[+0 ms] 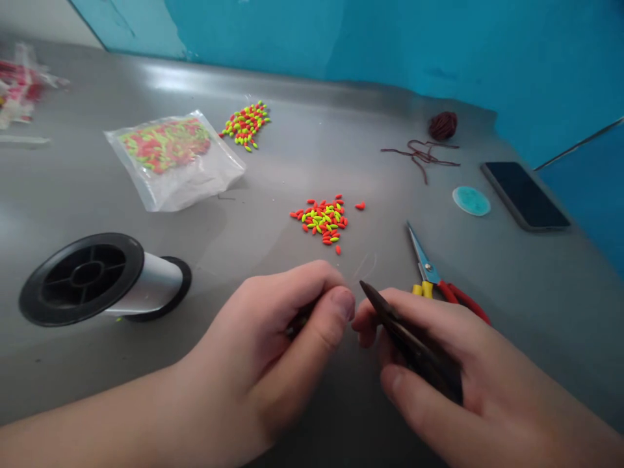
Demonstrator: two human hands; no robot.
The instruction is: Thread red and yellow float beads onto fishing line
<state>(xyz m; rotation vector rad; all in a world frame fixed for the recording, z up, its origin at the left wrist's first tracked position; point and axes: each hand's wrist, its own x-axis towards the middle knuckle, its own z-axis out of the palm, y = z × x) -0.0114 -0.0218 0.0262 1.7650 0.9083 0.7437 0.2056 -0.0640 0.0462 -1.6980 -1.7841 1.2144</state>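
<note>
Nearest camera, holding right hand (492, 370) curled around dark tool (414, 351), fingers clamped on it, thumb below. Resting tool tip just beside left hand (253, 344), near thumb end. Pressing left thumb and index together; not being able to tell on what, with inside of fist mostly hidden. Seeing clear line (375, 263) looping just past left fingertips, between hands and bead pile (324, 220). Mainly risking a nicked left thumb, judging from pointed tip sitting so close to skin. Possibly also nipping or kinking line at wrong spot, due to its being barely visible against grey table (302, 143). Maybe losing hold of line too, likely being slick and springy. Possibly scattering pile by pushing knuckles forward, with beads lying loose and probably rolling easily; already showing one loose bead (359, 206) off to right. Risking bumping scissors (429, 270) as well, resting just beyond right hand with handles partly covered. Possibly dragging or tangling line at spool (129, 279), tipped on its side at left, if joined to it; not being able to tell from this view.
</note>
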